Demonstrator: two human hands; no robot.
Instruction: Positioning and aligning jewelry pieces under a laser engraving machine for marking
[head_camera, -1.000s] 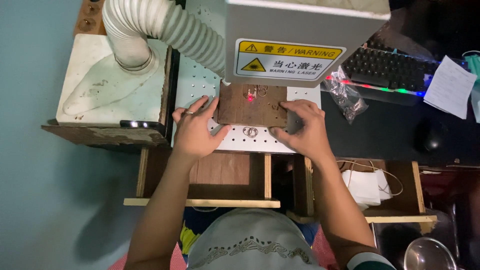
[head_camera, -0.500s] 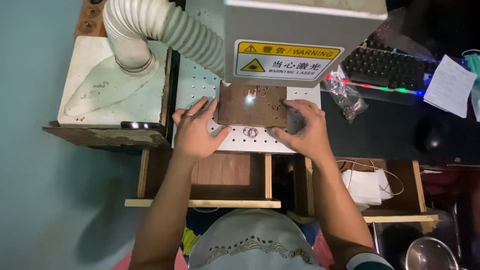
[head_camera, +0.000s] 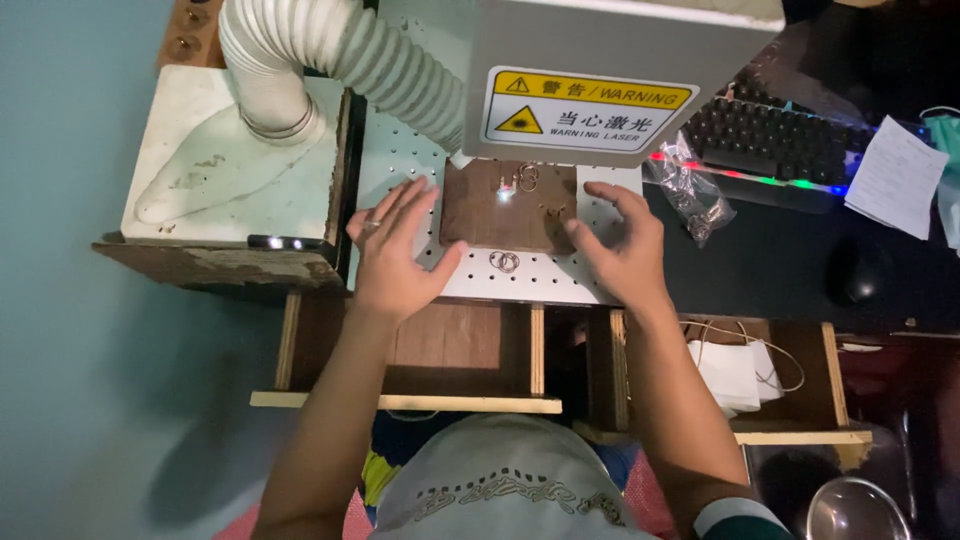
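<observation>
— Both hands first: where are they?

— Left hand (head_camera: 395, 245) lies flat, fingers spread, beside the left edge of the brown wooden block (head_camera: 510, 207). Right hand (head_camera: 622, 245) hovers open at its right edge. Neither grips anything.

— What changed?

— A moment ago my fingers pressed on the block's edges; now they have backed off, and a bright spot of light (head_camera: 504, 193) burns on top. I judge the marking has begun.

— Counts?

— One block on the perforated plate (head_camera: 400, 150), under the grey machine head (head_camera: 620, 80). Two metal rings (head_camera: 503, 261) lie just in front of it.
</observation>
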